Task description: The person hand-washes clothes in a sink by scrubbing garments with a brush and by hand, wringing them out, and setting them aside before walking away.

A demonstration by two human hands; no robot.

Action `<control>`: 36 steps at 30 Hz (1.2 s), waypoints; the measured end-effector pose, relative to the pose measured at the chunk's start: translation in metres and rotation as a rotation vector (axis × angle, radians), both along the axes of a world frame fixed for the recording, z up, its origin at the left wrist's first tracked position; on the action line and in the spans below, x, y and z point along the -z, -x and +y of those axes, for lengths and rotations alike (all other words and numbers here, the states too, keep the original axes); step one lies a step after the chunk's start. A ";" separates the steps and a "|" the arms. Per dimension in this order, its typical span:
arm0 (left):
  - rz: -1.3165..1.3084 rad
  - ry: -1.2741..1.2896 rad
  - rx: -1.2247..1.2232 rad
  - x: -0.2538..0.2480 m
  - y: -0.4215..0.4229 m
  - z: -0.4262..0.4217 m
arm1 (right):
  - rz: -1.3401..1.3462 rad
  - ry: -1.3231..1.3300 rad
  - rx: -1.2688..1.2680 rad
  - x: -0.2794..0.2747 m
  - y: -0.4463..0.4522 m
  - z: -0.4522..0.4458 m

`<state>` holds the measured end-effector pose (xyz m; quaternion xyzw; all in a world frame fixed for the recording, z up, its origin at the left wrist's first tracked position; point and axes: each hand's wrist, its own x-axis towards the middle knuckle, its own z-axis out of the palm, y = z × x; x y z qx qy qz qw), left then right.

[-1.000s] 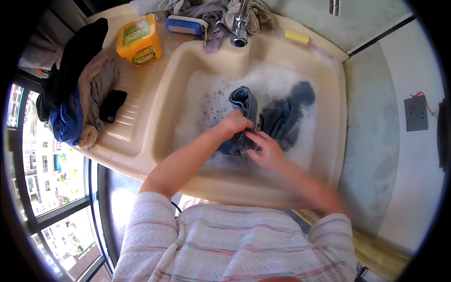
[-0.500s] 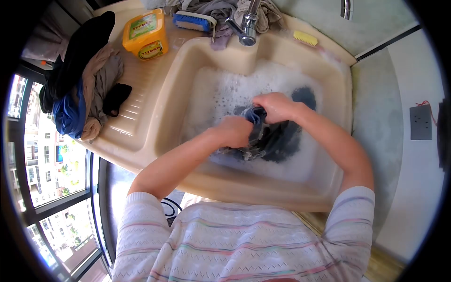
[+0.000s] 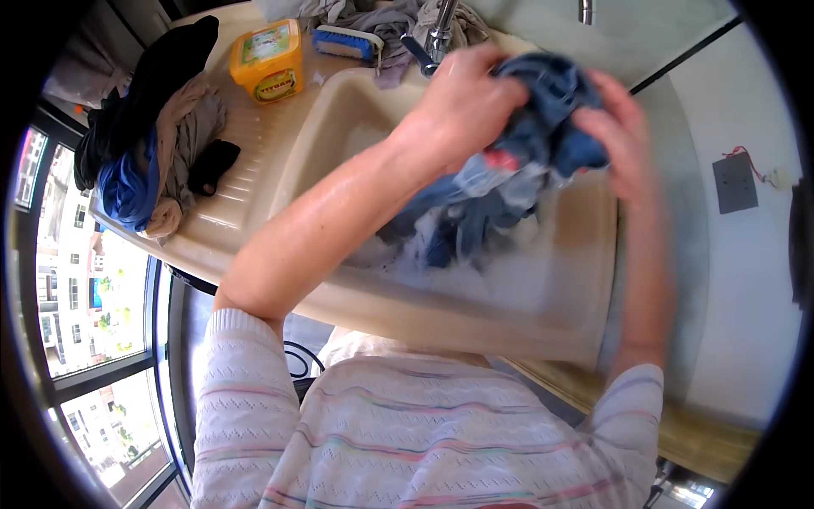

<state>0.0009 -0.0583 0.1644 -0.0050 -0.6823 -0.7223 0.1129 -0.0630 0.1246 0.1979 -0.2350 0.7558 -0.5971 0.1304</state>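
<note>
A wet blue denim garment [image 3: 547,119] is raised above the sink [image 3: 292,182], its lower folds trailing into white suds [image 3: 517,284]. My left hand [image 3: 471,106] is closed on its upper left side, fingers wrapped into the cloth. At the upper right, my right hand [image 3: 619,131] grips the bunched fabric, its fingers curled over the edge and slightly blurred. A small red patch shows among the wet folds between my hands.
The tap [image 3: 437,38] stands behind my left hand. A yellow tub [image 3: 270,64] and a blue brush [image 3: 348,42] sit on the ledge. Piled clothes [image 3: 157,136] lie on the left drainboard, and more cloths [image 3: 386,25] are at the back.
Both hands have lifted the garment up out of the suds, toward the back right of the sink. They are farther apart now, and the view has shifted slightly.
</note>
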 end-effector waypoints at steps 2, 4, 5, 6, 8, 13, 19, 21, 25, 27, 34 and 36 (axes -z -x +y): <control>-0.109 -0.082 0.143 -0.056 -0.027 0.006 | 0.188 -0.048 -0.003 -0.039 -0.025 0.006; 0.298 0.249 0.093 -0.071 -0.026 0.013 | 0.454 -0.089 -0.038 -0.056 -0.043 0.010; 0.596 0.565 -0.015 -0.077 -0.025 0.016 | 0.568 -0.093 -0.034 -0.060 -0.050 0.011; 0.787 0.757 -0.115 -0.084 -0.028 0.020 | 0.639 -0.066 -0.002 -0.062 -0.055 0.011; 0.447 0.370 0.100 -0.099 -0.045 0.037 | 0.686 -0.068 0.056 -0.063 -0.060 0.012; 0.222 0.570 0.408 -0.076 -0.033 0.018 | 0.267 0.156 -0.004 0.001 -0.041 0.029; 0.157 0.202 0.586 0.016 0.023 -0.046 | 0.134 0.142 -0.054 0.045 -0.051 0.010; 0.270 -0.278 0.644 0.074 0.045 -0.050 | 0.109 0.229 -0.092 0.033 -0.053 -0.002; 0.048 -0.877 0.942 0.142 0.031 -0.002 | -0.086 0.426 0.042 0.017 -0.027 -0.017; -0.196 -1.033 0.829 0.149 0.023 0.016 | -0.265 0.458 0.244 0.029 -0.007 -0.025; -0.638 -1.006 0.342 0.149 -0.018 0.046 | -0.414 -0.175 0.175 0.214 0.079 -0.046; -0.709 -1.081 0.371 0.151 -0.015 0.037 | -0.494 -0.114 0.053 0.221 0.088 -0.035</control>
